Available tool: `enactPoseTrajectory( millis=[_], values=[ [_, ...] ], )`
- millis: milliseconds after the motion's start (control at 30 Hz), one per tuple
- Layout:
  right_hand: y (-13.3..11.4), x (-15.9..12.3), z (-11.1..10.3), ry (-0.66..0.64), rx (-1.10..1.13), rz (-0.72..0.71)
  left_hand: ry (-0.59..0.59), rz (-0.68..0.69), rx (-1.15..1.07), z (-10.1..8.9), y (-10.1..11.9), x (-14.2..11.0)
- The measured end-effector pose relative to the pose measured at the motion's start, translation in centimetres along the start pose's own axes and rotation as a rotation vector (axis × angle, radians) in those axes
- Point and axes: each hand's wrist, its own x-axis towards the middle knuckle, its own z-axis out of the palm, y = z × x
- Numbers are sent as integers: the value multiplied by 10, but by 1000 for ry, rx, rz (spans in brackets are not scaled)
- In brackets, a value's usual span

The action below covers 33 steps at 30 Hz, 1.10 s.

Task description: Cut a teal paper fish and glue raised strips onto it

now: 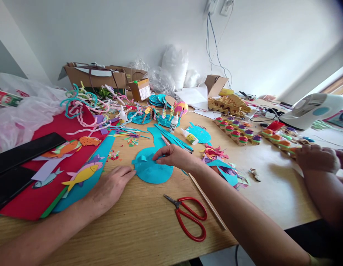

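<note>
My left hand lies flat on the wooden table, fingers stretched toward the left edge of a round teal foam piece. My right hand rests on top of that teal piece, its fingers pinched on a small raised fold of teal foam at the disc's upper left. Red-handled scissors lie shut on the table in front of me, and a thin wooden stick lies beside my right forearm.
Red and teal foam sheets with cut-out fish lie left, beside two dark phones. Glue bottles, pipe cleaners, paper scraps and cardboard boxes crowd the back. Another person's hand works at right near egg-tray crafts.
</note>
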Motion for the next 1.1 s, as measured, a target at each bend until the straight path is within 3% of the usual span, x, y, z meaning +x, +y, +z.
enactPoseTrajectory(
  millis=[167, 700, 1100],
  values=[
    [-2, 1, 0, 0, -44, -1, -31, 7, 9, 0, 1, 1],
    [-11, 0, 5, -3, -53, 6, 62, 78, 22, 8, -3, 3],
    [-16, 3, 8, 5, -113, -22, 48, 108, 87, 7, -3, 3]
  ],
)
